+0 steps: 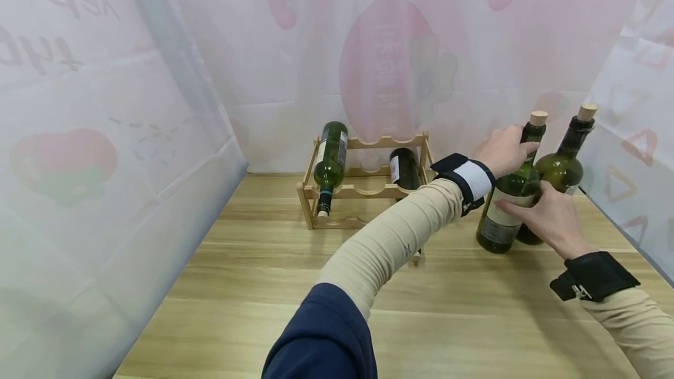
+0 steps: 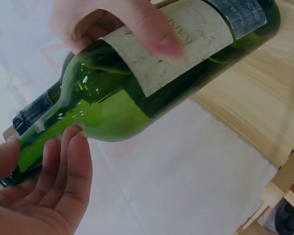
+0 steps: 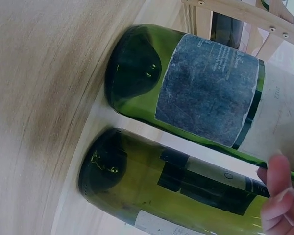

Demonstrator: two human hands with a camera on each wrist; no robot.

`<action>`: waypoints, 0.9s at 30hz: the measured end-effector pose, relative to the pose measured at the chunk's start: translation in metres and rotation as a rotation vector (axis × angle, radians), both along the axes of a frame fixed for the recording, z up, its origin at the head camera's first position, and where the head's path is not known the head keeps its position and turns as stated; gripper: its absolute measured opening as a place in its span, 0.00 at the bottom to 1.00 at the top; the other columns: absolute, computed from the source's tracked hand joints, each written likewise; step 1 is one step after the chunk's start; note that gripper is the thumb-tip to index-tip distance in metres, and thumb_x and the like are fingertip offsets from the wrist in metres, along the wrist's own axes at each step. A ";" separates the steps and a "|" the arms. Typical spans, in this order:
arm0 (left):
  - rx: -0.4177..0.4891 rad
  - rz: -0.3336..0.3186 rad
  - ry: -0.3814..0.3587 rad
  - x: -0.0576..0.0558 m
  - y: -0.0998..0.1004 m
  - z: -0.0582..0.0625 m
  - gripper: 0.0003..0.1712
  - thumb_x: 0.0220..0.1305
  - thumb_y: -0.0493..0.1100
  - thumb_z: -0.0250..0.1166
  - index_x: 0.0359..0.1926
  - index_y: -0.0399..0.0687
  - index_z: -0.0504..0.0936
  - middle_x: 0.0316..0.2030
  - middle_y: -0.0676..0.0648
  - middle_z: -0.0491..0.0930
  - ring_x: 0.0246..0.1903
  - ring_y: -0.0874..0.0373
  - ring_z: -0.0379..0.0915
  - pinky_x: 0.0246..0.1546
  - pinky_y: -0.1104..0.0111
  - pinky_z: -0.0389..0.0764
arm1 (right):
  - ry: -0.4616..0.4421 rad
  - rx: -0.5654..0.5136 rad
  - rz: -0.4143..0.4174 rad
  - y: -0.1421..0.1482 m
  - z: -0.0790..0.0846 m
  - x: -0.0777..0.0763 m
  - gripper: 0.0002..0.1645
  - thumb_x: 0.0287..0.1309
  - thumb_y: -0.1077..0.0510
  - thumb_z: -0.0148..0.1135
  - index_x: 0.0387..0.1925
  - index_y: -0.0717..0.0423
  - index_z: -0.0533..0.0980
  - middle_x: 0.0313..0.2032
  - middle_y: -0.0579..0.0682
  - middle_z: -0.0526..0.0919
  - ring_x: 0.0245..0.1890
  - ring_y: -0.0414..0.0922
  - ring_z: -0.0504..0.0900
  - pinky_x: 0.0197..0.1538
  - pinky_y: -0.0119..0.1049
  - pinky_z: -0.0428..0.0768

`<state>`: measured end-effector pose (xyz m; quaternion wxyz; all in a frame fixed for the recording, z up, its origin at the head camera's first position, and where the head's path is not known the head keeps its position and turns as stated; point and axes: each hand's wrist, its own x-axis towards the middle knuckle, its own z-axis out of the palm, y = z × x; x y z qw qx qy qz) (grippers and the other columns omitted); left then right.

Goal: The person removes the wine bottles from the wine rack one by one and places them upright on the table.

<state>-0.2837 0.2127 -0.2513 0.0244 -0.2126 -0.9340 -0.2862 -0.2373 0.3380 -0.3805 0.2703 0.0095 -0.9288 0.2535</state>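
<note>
A green wine bottle (image 1: 500, 233) with a cork stands upright at the right of the table, a cream and dark label on its body. My left hand (image 1: 502, 148) holds its neck; in the left wrist view the thumb and fingers (image 2: 78, 171) curl about the glass. Lower down, my right hand (image 1: 558, 221) grips the body, with its thumb (image 2: 159, 39) across the cream label. Close behind and to the right stands a second corked wine bottle (image 1: 560, 171). In the right wrist view, right-hand fingers (image 3: 279, 188) show between the two bottles.
A wooden wine rack (image 1: 363, 192) stands at the back middle. One green bottle (image 1: 330, 159) lies on its upper left, a dark bottle (image 1: 405, 168) at its right. Another bottle's tip (image 1: 417, 256) pokes out below my left forearm. Printed curtains (image 1: 295, 75) enclose the table.
</note>
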 end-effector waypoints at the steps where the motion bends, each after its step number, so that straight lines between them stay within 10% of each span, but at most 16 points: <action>1: -0.002 0.002 0.004 0.000 0.000 0.000 0.13 0.69 0.57 0.56 0.50 0.62 0.76 0.39 0.61 0.82 0.33 0.69 0.76 0.33 0.75 0.74 | -0.004 0.001 0.001 0.000 0.000 0.000 0.41 0.43 0.37 0.74 0.38 0.71 0.70 0.26 0.69 0.79 0.23 0.59 0.78 0.22 0.35 0.65; 27: -0.016 -0.016 0.137 0.004 0.007 -0.021 0.12 0.70 0.58 0.52 0.47 0.63 0.75 0.38 0.63 0.82 0.32 0.71 0.77 0.31 0.78 0.74 | -0.094 0.114 -0.046 0.007 0.001 0.009 0.41 0.47 0.28 0.66 0.26 0.64 0.68 0.13 0.50 0.65 0.14 0.49 0.69 0.18 0.36 0.60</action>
